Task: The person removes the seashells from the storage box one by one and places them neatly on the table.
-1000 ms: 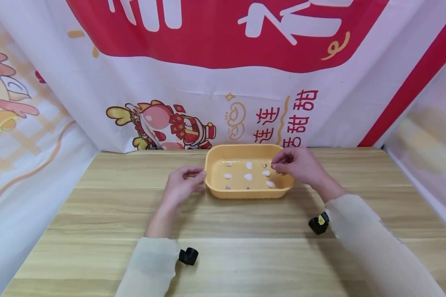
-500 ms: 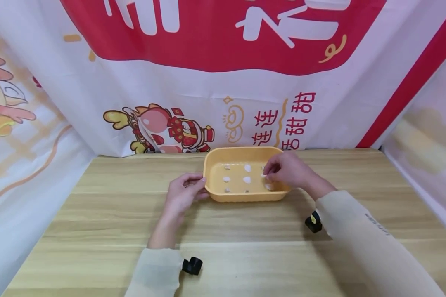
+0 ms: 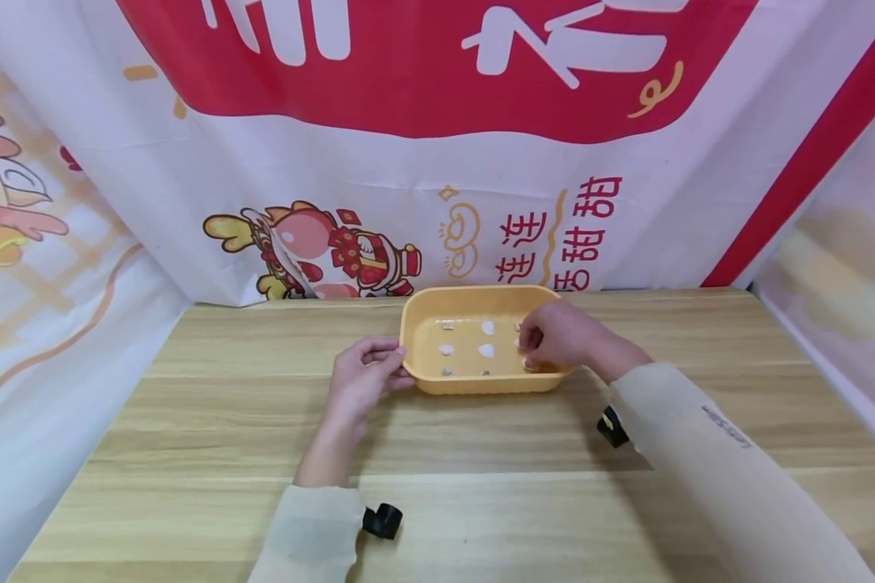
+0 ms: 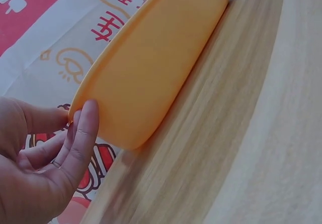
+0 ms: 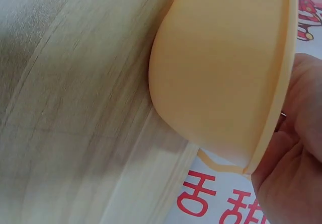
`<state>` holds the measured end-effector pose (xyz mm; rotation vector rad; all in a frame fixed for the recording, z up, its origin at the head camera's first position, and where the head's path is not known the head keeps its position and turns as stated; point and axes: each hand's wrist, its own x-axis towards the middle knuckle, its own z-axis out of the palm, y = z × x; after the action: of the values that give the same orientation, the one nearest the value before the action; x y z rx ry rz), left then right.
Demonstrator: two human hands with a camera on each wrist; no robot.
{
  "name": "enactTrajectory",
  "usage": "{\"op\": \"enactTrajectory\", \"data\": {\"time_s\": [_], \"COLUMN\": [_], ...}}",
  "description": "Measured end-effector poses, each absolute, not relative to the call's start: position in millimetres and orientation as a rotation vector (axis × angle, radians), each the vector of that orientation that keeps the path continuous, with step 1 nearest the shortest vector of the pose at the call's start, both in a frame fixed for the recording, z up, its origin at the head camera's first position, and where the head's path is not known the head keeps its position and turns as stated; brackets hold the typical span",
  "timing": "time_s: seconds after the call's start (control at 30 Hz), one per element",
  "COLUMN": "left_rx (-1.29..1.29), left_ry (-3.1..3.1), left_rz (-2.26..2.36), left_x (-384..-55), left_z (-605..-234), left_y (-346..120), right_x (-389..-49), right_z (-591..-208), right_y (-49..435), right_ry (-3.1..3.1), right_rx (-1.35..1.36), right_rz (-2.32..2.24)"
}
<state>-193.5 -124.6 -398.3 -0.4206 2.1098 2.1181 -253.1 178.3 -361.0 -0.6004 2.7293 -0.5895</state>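
A yellow plastic tub (image 3: pixel 481 386) stands on the wooden table, with small white and greyish shell-like pieces spread in rows over its floor; one white piece (image 3: pixel 486 351) lies near the middle. My left hand (image 3: pixel 360 376) pinches the tub's left rim, its thumb and fingers meeting at the edge in the left wrist view. My right hand (image 3: pixel 565 336) reaches over the right side into the tub. Its thumb and fingers pinch a small white shell-like piece (image 3: pixel 528 365) near the front right corner. In the right wrist view the tub wall (image 5: pixel 221 73) hides those fingertips.
The wooden table (image 3: pixel 437 486) extends toward me and to both sides of the tub. Behind it hangs a white cloth (image 3: pixel 379 170) with red and cartoon prints, close to the tub's back wall. More printed cloth (image 3: pixel 44 267) closes off the left side.
My right hand has gone down into the tub and moved toward its front right pieces. The left hand has closed in from beside the tub to pinch its rim.
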Motion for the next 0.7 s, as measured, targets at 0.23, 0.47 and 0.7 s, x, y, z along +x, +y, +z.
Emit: {"op": "enactTrajectory", "data": {"time_s": [0.23,0.47,0.7], "left_rx": [-0.405,-0.423,-0.442], "left_ry": [2.121,2.121,2.125], "left_rz": [2.128,2.136,2.107], "left_x": [-191.8,-191.4,-192.2], "left_z": [-399.0,-399.4,-397.7], "left_y": [-123.1,-122.9,-122.5], "right_x": [-255.3,-257.1,-256.2], "right_z": [-363.5,-367.6,-368.7], "right_y": [175.3,172.5,173.3], "right_ry": [2.713,2.715,2.738], "right_rx": [-0.641,-0.636,-0.656], "right_rz": [-0.45,-0.395,-0.41]}}
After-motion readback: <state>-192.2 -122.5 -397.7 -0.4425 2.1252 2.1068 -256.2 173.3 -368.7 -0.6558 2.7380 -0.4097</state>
